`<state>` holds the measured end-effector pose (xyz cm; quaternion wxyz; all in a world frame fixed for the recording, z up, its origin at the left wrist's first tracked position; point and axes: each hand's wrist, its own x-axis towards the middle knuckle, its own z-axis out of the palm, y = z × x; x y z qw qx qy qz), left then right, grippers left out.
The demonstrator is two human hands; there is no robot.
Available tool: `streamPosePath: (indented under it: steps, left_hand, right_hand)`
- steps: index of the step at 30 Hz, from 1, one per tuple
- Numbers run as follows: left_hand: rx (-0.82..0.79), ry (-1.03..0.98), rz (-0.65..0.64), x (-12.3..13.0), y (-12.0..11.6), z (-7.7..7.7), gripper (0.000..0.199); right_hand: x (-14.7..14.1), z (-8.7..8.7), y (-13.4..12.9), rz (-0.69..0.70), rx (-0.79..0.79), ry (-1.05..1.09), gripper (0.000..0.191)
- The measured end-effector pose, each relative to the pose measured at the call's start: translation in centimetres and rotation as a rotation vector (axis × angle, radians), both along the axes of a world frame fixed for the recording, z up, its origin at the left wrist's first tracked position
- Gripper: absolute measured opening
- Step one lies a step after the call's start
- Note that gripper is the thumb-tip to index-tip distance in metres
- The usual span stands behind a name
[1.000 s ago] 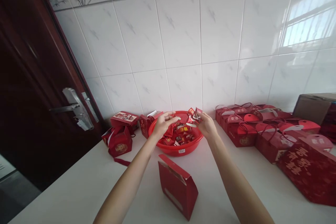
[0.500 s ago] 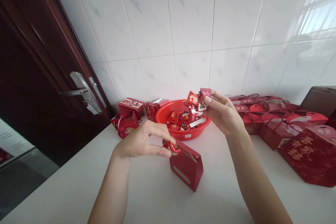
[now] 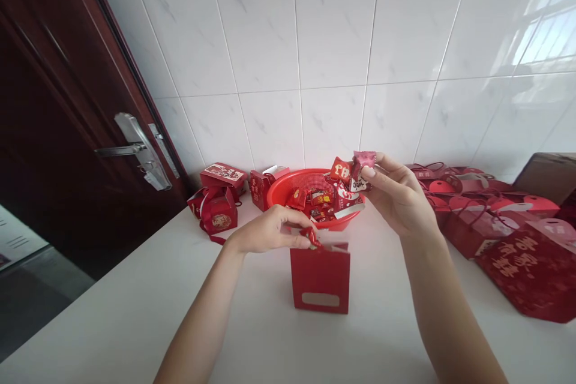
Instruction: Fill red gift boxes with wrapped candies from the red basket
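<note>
A red paper gift box [image 3: 320, 279] stands upright on the white table, its top open and its pale window low on the near side. At its top left edge, my left hand [image 3: 274, 229] pinches a red wrapped candy [image 3: 311, 236]. My right hand [image 3: 398, 195], raised over the right side of the basket, holds several wrapped candies [image 3: 362, 170] between thumb and fingers, one pink and one red among them. Behind the box is a red plastic basket [image 3: 279, 189] with more wrapped candies [image 3: 320, 198] in it.
Red gift boxes [image 3: 220, 207] are piled at the back left beside the basket. Many handled red boxes [image 3: 517, 261] fill the right side, with a brown carton [image 3: 546, 177] behind. A dark door [image 3: 58, 102] with a metal handle is at left; a tiled wall [image 3: 333, 24] rises behind.
The gift box has turned so its windowed side faces me. My left hand has moved right and slightly up with its candy. My right hand has shifted a little right, still holding candies.
</note>
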<state>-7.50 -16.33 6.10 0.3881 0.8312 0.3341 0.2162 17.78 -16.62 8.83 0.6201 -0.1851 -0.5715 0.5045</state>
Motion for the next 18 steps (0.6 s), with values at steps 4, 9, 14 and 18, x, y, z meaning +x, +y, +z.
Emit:
streamPosePath:
  steps: [4, 9, 14, 18]
  left_hand:
    - [0.044, -0.147, 0.203, 0.5, 1.0, -0.9, 0.029]
    - [0.091, -0.086, 0.253, 0.8, 1.6, -1.5, 0.029]
    - [0.075, -0.010, 0.203, 0.7, 1.5, -1.5, 0.026]
    - [0.058, 0.079, 0.227, 0.6, 1.8, -1.8, 0.031]
  right_hand:
    - [-0.1, -0.4, 0.4, -0.059, 0.012, -0.029, 0.020]
    - [-0.3, -1.0, 0.9, -0.038, 0.038, -0.080, 0.018]
    - [-0.5, -1.3, 1.1, -0.030, 0.071, -0.124, 0.020]
    - [-0.5, -1.2, 0.9, -0.046, 0.078, -0.154, 0.023]
